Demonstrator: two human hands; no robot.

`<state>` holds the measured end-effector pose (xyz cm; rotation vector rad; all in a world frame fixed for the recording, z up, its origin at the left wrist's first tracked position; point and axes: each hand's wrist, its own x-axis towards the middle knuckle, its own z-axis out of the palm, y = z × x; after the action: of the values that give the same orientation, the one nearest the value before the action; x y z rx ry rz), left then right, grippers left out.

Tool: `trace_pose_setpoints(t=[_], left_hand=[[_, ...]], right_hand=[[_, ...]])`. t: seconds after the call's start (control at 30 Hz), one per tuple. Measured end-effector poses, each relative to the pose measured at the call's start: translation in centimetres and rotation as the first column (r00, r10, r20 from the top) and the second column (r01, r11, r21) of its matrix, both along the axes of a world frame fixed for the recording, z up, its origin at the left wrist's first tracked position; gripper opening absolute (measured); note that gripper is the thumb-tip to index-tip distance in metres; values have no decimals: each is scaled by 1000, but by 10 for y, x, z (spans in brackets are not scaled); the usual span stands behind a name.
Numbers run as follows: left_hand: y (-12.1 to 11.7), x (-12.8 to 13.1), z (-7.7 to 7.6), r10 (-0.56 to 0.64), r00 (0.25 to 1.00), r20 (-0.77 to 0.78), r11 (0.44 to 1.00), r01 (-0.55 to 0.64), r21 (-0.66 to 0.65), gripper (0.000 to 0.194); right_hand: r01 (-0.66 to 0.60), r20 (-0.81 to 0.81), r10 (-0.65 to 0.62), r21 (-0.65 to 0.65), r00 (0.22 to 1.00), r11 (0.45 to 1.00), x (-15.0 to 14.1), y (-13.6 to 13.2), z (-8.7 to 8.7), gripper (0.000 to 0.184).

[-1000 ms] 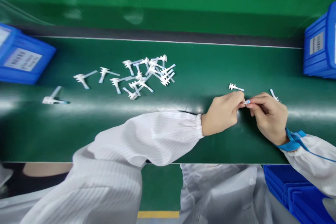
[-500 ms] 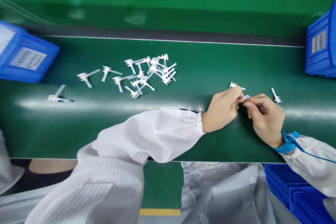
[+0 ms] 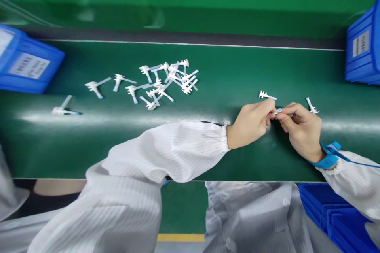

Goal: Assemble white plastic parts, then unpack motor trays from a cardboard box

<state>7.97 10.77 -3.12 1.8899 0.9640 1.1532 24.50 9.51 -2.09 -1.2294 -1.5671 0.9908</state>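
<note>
At the right of the green work surface [image 3: 219, 87], my left hand [image 3: 251, 123] pinches a small white plastic part with a light-blue tip [image 3: 278, 111]. Fingertips of my right hand [image 3: 305, 129] are closed at the same spot, against the tip end. Most of the part is hidden by the fingers, and whether the right hand holds a second piece is hard to see. Just beyond my left hand lies a similar pronged white part [image 3: 267, 95]; another white part [image 3: 311, 106] is beside my right knuckles.
Several white two-armed plastic parts [image 3: 160, 85] lie heaped left of centre, with a few loose ones, such as a white part [image 3: 65, 106], further left. Labelled blue bins stand at left [image 3: 32, 63] and right [image 3: 363, 47]. Blue crates [image 3: 335, 209] sit below the table edge.
The hands stay together around the small part, with slight finger movement; my right wrist has turned a little. The pronged part beyond my left hand now shows more fully.
</note>
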Motion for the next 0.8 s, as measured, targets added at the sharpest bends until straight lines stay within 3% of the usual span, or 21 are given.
trace_pose_setpoints(t=[0.2, 0.37, 0.53, 0.67, 0.8], left_hand=[[2, -1, -1, -6, 998, -60, 1000, 5, -17, 16], [10, -1, 5, -32, 999, 35, 984, 38, -176, 20], [14, 1, 11, -14, 996, 84, 934, 43, -356, 20], [14, 1, 11, -2, 992, 125, 901, 56, -430, 18], [14, 2, 8, -24, 986, 167, 890, 98, -446, 16]], right_hand=[[-74, -120, 60, -121, 991, 990, -1, 5, 0, 26], [-148, -28, 145, -133, 989, 980, 9, 17, 3, 33], [-307, 344, 276, 40, 897, 951, 28, 31, 14, 22], [-339, 548, 160, 243, 821, 909, 30, 34, 17, 21], [-364, 647, 86, 310, 758, 878, 29, 34, 14, 21]])
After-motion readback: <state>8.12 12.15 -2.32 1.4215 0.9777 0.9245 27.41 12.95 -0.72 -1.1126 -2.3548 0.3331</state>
